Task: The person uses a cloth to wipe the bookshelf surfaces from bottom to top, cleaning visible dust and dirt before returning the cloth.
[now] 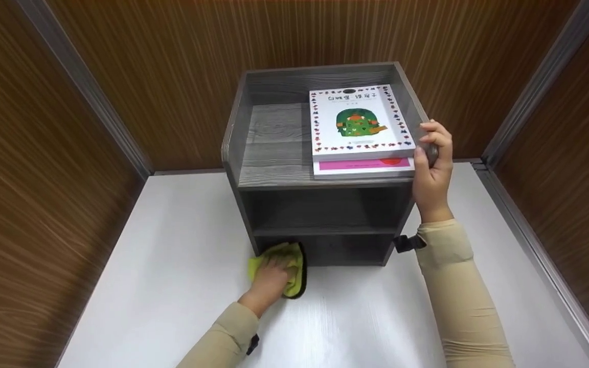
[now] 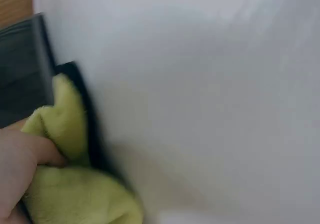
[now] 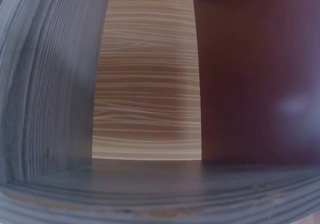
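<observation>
A yellow-green cleaning cloth (image 1: 297, 273) with a dark edge lies bunched under my left hand (image 1: 272, 278), at the lower left front of a small grey wood-grain shelf (image 1: 274, 138). In the left wrist view the cloth (image 2: 75, 194) is gripped, its folds pushed up around the thumb, beside the shelf's dark edge. My right hand (image 1: 435, 158) grips the front of the shelf's right side panel, thumb in front and fingers over the top. Grey wood-grain boards (image 3: 45, 83) fill much of the right wrist view, where the right hand does not show.
Two stacked books (image 1: 361, 122), the upper white with a green picture, lie on the right of the shelf's top. The shelf stands on a white table (image 1: 182, 286). Brown wood-grain walls (image 1: 182, 61) close in the back and both sides.
</observation>
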The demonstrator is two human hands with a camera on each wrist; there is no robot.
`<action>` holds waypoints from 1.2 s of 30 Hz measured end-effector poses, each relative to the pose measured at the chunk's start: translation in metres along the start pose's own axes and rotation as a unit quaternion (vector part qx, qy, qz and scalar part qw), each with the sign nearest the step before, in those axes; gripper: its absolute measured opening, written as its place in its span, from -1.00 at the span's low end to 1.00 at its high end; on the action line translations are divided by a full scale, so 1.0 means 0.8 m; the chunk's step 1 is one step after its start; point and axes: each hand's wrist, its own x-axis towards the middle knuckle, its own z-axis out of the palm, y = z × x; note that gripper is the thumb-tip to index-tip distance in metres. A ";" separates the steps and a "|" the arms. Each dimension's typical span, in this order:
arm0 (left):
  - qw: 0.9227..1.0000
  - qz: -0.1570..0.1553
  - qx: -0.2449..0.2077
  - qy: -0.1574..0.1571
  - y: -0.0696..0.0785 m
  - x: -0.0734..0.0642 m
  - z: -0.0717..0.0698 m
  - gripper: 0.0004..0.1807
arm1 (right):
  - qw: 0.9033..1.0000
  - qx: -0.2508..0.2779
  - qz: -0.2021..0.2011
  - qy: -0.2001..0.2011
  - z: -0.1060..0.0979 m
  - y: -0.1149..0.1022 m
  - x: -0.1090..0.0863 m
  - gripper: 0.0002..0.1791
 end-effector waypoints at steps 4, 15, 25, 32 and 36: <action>0.994 -0.059 0.030 -0.090 0.012 0.010 0.001 -0.76 | 1.000 -0.002 -0.002 -0.003 -0.001 0.000 -0.001 -0.82; 0.989 0.009 0.039 -0.143 0.069 0.062 0.003 -0.61 | 1.000 -0.011 0.004 0.001 -0.003 -0.004 0.001 -0.80; 0.981 0.016 0.024 -0.193 0.146 0.134 0.001 -0.61 | 1.000 -0.012 0.012 0.002 0.000 -0.004 -0.001 -0.79; 0.983 -0.022 0.035 -0.180 0.192 0.161 0.005 -0.60 | 1.000 -0.017 0.010 -0.002 0.000 -0.003 -0.001 -0.79; 0.980 -0.030 0.103 -0.170 0.207 0.156 0.009 -0.58 | 1.000 -0.016 0.009 -0.004 0.000 -0.004 0.000 -0.80</action>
